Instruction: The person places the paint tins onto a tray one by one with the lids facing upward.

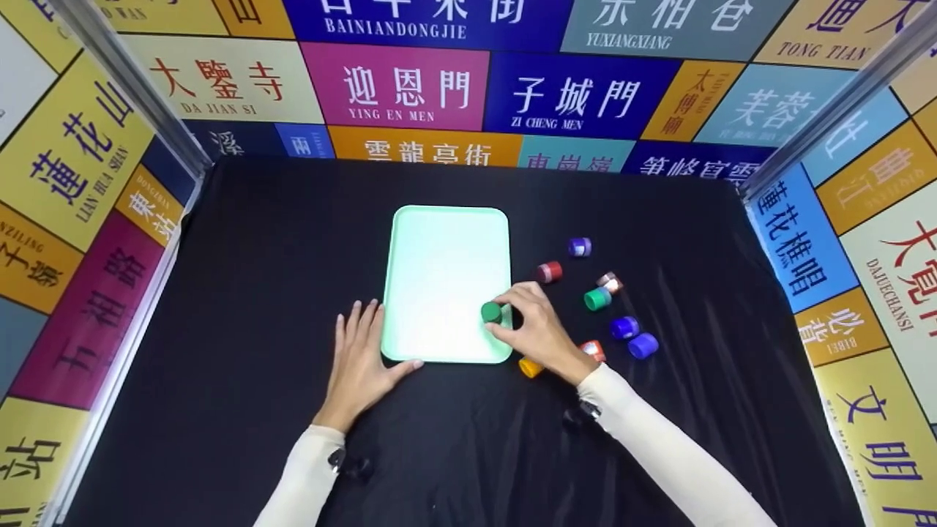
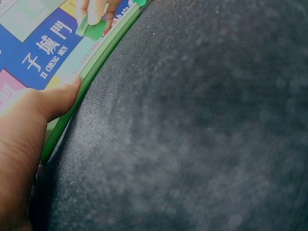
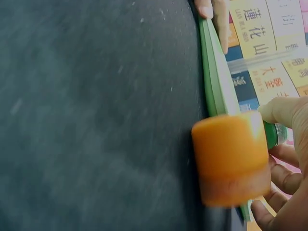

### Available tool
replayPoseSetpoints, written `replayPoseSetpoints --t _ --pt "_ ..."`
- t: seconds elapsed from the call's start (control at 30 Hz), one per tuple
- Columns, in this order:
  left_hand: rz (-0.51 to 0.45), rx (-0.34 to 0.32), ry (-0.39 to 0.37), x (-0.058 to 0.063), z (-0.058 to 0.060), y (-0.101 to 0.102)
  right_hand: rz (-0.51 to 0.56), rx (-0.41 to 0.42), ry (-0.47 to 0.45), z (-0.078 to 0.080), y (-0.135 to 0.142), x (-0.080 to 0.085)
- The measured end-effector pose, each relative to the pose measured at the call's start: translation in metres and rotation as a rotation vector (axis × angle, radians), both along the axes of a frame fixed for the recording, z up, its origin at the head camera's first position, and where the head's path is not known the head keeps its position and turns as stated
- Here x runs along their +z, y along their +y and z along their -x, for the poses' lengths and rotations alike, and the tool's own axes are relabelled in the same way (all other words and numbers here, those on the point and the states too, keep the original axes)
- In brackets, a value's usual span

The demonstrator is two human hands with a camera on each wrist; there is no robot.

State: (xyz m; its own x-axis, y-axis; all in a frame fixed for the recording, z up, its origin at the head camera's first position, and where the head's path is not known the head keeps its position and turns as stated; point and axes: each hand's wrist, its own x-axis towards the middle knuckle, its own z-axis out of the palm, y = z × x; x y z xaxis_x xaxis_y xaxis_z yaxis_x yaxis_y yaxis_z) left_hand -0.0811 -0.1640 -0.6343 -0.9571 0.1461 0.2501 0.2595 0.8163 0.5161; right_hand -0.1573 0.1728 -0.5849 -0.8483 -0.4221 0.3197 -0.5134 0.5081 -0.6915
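Over the tray, the right hand pinches a green jar, the left hand spread alongside.

You stand or sit at what looks like a small booth for recording or lab work: flat, multicoloured walls printed with Chinese place names, one at twelve o'clock, one at ten, one at two. Straight, silver-grey corner posts rise at eleven and one; creased black fabric covers your worktop.
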Motion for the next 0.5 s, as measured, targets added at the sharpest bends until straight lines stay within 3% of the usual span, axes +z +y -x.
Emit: replayPoseSetpoints --t 0.27,0.5 --pt "0.006 0.002 -0.002 0.000 0.000 0.000 -0.012 0.024 0.021 0.004 -0.020 -0.003" --pt "0.012 0.005 -0.021 0.001 0.000 0.001 -0.015 0.010 -0.046 0.013 -0.033 0.000"
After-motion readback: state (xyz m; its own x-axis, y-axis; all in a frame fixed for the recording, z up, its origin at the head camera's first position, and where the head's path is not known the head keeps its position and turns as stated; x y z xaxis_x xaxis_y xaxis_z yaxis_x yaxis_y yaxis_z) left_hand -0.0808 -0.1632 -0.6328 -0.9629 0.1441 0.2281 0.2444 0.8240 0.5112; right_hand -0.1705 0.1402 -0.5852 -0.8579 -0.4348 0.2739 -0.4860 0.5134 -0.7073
